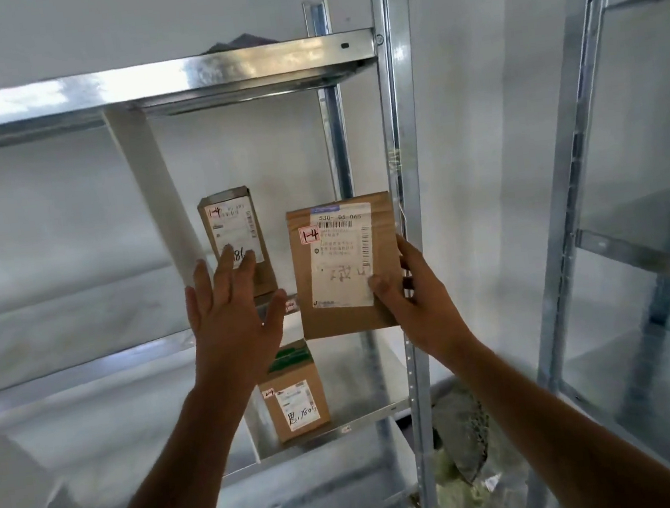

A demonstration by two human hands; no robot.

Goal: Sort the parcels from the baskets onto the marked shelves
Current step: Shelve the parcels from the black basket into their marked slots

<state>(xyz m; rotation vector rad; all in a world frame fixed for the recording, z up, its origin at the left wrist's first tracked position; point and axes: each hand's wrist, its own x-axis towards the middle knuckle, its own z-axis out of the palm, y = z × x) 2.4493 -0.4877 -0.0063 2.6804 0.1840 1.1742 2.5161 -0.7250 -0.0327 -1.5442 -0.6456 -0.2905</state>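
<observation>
Parcel [345,265] gripped by right hand [410,291], left hand [226,308] spread

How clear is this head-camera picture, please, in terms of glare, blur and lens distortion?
In the head view, glare whitens the upper shelf's front edge; the left side and the far-right shelving are soft and smeared; the uprights bow from the wide-angle lens; the label on the held parcel in the right hand is fairly sharp, while the left hand is slightly blurred.

Galvanised steel shelving [400,204] stands against a plain white wall [467,113], brightly lit.
</observation>
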